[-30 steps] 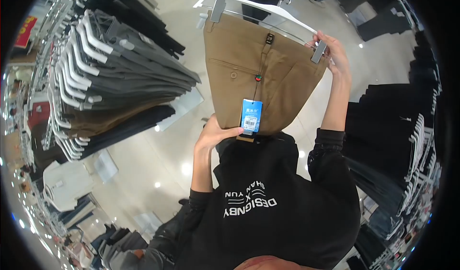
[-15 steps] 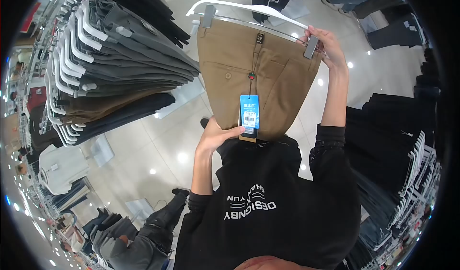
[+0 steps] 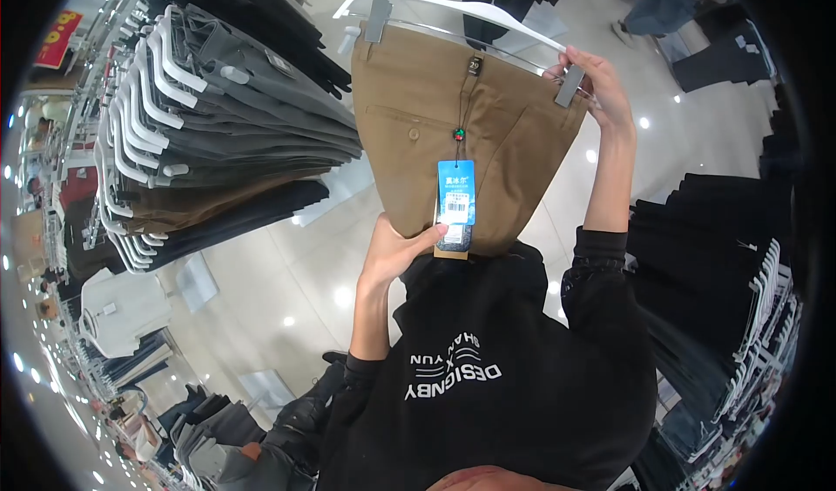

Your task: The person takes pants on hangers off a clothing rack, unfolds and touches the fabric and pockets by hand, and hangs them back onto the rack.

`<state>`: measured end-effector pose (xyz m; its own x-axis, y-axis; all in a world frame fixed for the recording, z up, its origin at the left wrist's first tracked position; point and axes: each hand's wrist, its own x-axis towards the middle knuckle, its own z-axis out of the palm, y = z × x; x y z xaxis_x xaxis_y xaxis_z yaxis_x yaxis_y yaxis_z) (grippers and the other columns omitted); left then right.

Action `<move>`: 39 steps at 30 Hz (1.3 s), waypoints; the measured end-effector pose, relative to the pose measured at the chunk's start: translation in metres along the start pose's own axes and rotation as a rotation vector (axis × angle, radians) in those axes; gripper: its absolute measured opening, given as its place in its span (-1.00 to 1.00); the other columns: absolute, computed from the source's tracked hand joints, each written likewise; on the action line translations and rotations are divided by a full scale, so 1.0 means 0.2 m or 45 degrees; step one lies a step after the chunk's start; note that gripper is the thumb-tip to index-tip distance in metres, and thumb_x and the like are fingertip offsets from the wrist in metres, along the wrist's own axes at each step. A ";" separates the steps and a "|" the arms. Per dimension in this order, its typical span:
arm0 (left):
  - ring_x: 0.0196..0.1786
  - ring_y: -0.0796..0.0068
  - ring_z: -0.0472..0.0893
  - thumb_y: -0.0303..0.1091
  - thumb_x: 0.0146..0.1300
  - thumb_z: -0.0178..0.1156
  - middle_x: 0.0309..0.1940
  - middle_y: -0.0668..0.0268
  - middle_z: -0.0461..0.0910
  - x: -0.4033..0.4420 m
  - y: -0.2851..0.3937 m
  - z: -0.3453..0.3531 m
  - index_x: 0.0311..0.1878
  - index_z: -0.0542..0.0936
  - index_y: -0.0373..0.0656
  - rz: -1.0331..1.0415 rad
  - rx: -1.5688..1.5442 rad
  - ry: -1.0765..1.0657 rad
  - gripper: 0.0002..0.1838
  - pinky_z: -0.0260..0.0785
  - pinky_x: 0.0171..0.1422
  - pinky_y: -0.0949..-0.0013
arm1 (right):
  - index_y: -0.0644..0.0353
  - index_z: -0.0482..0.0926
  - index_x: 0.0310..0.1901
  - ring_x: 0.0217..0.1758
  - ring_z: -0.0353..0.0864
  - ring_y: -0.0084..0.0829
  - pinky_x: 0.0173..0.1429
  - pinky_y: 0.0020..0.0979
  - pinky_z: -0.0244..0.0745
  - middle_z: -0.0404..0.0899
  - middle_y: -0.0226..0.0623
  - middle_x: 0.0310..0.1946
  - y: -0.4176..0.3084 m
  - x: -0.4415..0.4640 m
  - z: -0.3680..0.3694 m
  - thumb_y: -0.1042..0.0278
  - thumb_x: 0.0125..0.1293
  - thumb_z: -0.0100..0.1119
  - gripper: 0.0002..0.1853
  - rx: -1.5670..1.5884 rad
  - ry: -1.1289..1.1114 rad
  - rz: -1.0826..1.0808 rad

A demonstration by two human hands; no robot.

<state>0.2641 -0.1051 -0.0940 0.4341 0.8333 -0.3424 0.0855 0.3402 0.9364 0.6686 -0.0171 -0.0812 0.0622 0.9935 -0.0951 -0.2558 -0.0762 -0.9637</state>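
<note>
Brown trousers [image 3: 435,116] hang from a white hanger [image 3: 461,7] with metal clips, in front of my chest. My right hand [image 3: 601,90] grips the hanger's right end beside the clip. My left hand [image 3: 396,251] is at the lower left of the trousers, its thumb pressing on the hang tags. A blue tag [image 3: 456,186] lies on top, with a dark tag and a tan one showing below it. The string runs up past a small green and red charm [image 3: 459,134] to a black size label [image 3: 475,66] at the waistband.
At the left, a rack holds grey, brown and dark trousers [image 3: 252,116] on white hangers. Black trousers [image 3: 688,238] hang at the right. A white top [image 3: 126,312] hangs lower left. A person in dark clothes [image 3: 300,413] is at the bottom left, another person's legs [image 3: 657,7] top right.
My left thumb has moved slightly up on the tags, and more of the lower tags shows. The trousers have shifted a little left. The person at the bottom left has changed posture.
</note>
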 end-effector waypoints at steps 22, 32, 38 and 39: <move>-0.19 0.62 0.64 -0.47 0.23 0.49 -0.25 0.31 0.73 0.07 0.00 0.05 -0.08 0.69 -0.39 -0.098 -0.009 0.045 -0.74 0.52 -0.08 0.43 | 0.27 0.64 -0.25 -0.13 0.84 -0.28 -0.06 -0.42 0.72 0.73 -0.20 -0.33 -0.07 -0.02 -0.04 0.11 0.56 0.20 -0.65 0.018 0.020 -0.087; -0.09 0.47 0.69 -0.42 0.28 0.45 -0.12 0.16 0.75 0.12 -0.24 -0.02 0.02 0.65 -0.41 -0.018 0.161 0.412 -0.67 0.51 0.07 0.34 | 0.29 0.64 -0.27 -0.19 0.84 -0.29 -0.06 -0.38 0.73 0.74 -0.18 -0.36 -0.20 -0.18 0.06 0.11 0.53 0.21 -0.65 -0.066 -0.012 -0.147; -0.06 0.40 0.69 -0.51 0.36 0.30 -0.14 0.14 0.72 0.20 -0.30 -0.08 0.03 0.60 -0.43 0.362 0.221 0.791 -0.76 0.48 0.15 0.31 | 0.29 0.64 -0.26 -0.25 0.85 -0.27 -0.11 -0.42 0.74 0.75 -0.17 -0.37 -0.24 -0.24 0.18 0.11 0.53 0.22 -0.64 -0.079 -0.062 -0.189; -0.08 0.40 0.68 -0.52 0.37 0.28 -0.16 0.15 0.71 0.20 -0.26 -0.06 0.02 0.60 -0.42 0.444 0.271 0.880 -0.78 0.48 0.15 0.31 | 0.29 0.63 -0.26 -0.25 0.85 -0.25 -0.13 -0.43 0.74 0.75 -0.16 -0.37 -0.24 -0.24 0.18 0.11 0.53 0.22 -0.65 -0.065 -0.076 -0.200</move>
<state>0.2661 -0.0842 -0.1581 -0.1799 0.9813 0.0678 0.2469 -0.0217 0.9688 0.6434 -0.0582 -0.0213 0.0400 0.9967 0.0708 -0.1981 0.0774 -0.9771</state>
